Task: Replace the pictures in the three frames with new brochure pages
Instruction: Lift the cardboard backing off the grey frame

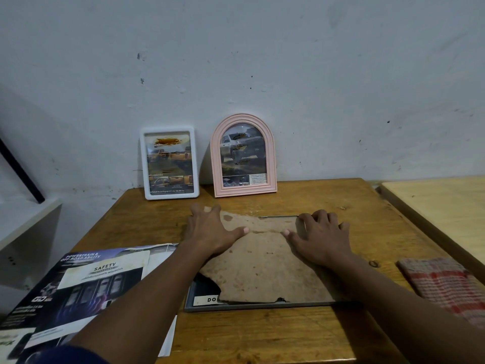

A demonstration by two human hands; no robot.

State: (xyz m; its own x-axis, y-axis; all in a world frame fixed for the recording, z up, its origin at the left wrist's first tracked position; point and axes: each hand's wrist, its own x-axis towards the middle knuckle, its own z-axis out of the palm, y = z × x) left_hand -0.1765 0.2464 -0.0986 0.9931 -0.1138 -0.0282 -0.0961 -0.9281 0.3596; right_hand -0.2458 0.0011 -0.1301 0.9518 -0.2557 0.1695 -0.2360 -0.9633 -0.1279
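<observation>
Grey frame [262,306] face down mid-table [262,337], torn backing board [262,269] on it. Left hand [212,229] presses flat, fingers spread; right hand [319,237] rests open, fingertips at the far rim. Press both sides evenly; spare the torn corners.

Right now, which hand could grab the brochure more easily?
Probably the left hand: the brochure lies on its side, beside the grey frame. The right hand rests across the frame from it.

Palm-down, left hand [210,229] lies splayed, right hand [319,239] slightly curled.
</observation>
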